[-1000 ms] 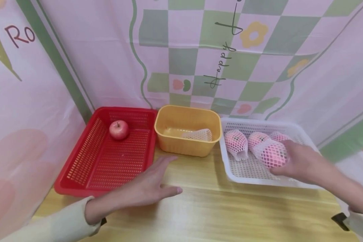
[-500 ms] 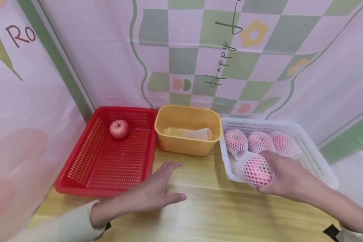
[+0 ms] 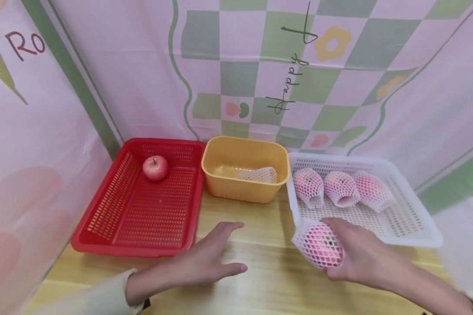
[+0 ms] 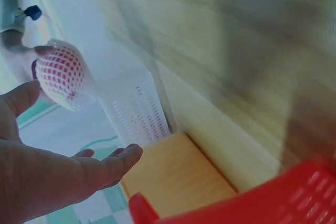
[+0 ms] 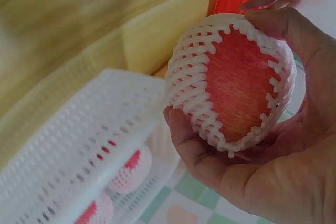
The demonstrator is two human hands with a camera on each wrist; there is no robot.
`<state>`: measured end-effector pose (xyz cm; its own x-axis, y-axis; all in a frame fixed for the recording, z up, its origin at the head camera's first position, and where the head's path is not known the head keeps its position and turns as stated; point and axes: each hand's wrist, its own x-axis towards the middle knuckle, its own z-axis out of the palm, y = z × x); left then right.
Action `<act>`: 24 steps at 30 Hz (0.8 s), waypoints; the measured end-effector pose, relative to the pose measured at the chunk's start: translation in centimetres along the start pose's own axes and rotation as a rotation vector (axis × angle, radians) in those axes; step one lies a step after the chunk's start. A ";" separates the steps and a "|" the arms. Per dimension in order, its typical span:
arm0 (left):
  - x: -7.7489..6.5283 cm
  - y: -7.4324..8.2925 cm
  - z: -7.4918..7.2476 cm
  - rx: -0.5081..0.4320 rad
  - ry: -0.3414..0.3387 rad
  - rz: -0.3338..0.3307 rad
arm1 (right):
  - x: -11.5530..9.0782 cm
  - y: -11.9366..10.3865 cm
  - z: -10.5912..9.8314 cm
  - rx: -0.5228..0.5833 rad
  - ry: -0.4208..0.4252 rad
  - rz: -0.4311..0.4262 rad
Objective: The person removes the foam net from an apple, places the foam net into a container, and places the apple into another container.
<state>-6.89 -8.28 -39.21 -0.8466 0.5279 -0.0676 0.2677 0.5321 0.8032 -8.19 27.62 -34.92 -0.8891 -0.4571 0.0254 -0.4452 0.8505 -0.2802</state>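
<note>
My right hand (image 3: 356, 253) grips an apple in a white foam net (image 3: 322, 245), held in front of the white basket's near left corner. In the right wrist view, red skin of the apple (image 5: 239, 85) shows through the net's opening, with thumb and fingers curled round it. My left hand (image 3: 205, 258) hovers over the table, fingers spread and holding nothing, near the red basket's front right corner. Three more netted apples (image 3: 340, 188) lie in the white basket (image 3: 414, 238). One bare apple (image 3: 155, 168) sits at the back of the red basket (image 3: 138, 250).
Between the baskets stands a yellow bin (image 3: 240, 192) with a loose foam net (image 3: 262, 175) inside. All three containers stand on a wooden table (image 3: 256, 280), against a printed cloth backdrop (image 3: 240, 78).
My right hand has lifted the netted apple out of the white basket and brought it left and toward me. My left hand has drifted slightly right and nearer.
</note>
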 end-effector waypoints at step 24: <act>0.8 -2.0 3.2 -0.081 -0.010 -0.016 | -1.1 -1.6 5.1 0.062 -0.054 -0.093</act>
<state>-6.63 -6.85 -42.78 -0.8458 0.5265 -0.0864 0.2159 0.4859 0.8470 -5.94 25.39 -39.42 -0.8365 -0.5480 0.0024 -0.5165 0.7870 -0.3375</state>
